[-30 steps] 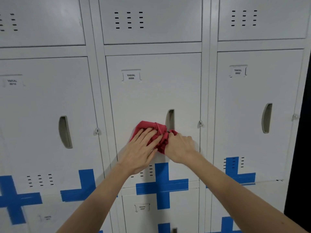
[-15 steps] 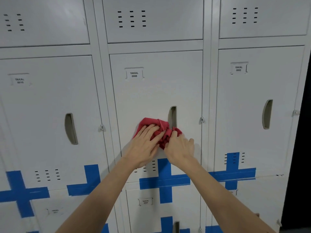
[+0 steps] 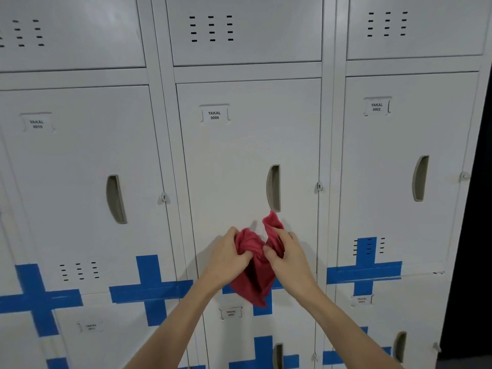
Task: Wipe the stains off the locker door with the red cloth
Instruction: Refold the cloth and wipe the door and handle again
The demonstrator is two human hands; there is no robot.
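The red cloth (image 3: 257, 272) hangs bunched between both hands in front of the lower part of the grey locker door (image 3: 239, 161) labelled YAKAL 0006. My left hand (image 3: 229, 255) grips its left fold and my right hand (image 3: 288, 255) grips its right fold. One corner of the cloth sticks up just below the door's recessed handle (image 3: 274, 187). The rest droops over the blue tape cross below. The cloth looks lifted off the door surface. I can make out no stains on the door.
Closed locker doors surround the middle one, labelled 0010 (image 3: 37, 124) at left and 0002 (image 3: 376, 107) at right. Blue tape crosses (image 3: 149, 288) run along the row below. A dark gap (image 3: 479, 235) borders the lockers at right.
Both hands dropped from beside the handle to lower on the door. The cloth, pressed flat under my left palm before, is now pulled off the door and held bunched between both hands.
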